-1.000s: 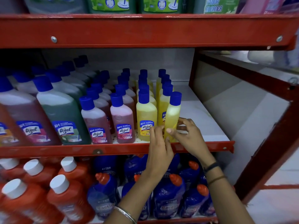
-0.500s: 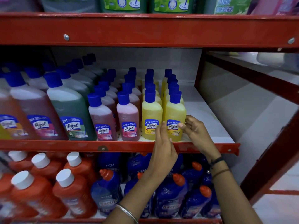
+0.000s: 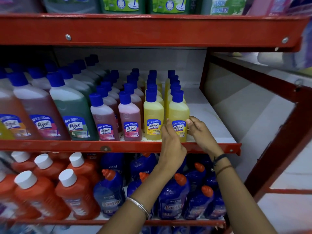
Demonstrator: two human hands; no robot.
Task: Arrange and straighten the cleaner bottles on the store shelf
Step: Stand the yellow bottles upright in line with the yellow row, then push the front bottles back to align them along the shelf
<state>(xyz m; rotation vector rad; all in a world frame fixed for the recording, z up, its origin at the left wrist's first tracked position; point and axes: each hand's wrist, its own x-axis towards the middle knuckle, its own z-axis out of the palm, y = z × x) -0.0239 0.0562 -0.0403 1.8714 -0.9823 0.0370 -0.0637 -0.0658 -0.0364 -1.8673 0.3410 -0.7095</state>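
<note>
The front yellow bottle (image 3: pixel 179 112), blue-capped, stands upright at the right end of the middle shelf (image 3: pixel 67 146), heading a row of yellow bottles. My right hand (image 3: pixel 200 132) curls around its right side, thumb on the label edge. My left hand (image 3: pixel 171 146) reaches up from below, its straight fingers resting against the bottle's left side, between it and the neighbouring yellow bottle (image 3: pixel 152 115). To the left stand rows of pink bottles (image 3: pixel 130 119) and larger green (image 3: pixel 72 108) and pink ones, labels facing forward.
Bare white shelf board (image 3: pixel 207 119) lies to the right of the yellow rows. A red beam (image 3: pixel 152 31) crosses overhead and a red frame post (image 3: pixel 287 141) stands at the right. Orange bottles (image 3: pixel 38 196) and blue bottles (image 3: pixel 172 200) fill the lower shelf.
The front yellow bottle, tilted and turned edge-on a second ago, now stands upright with its label forward. Both hands have stayed beside it, the left fingers straightening.
</note>
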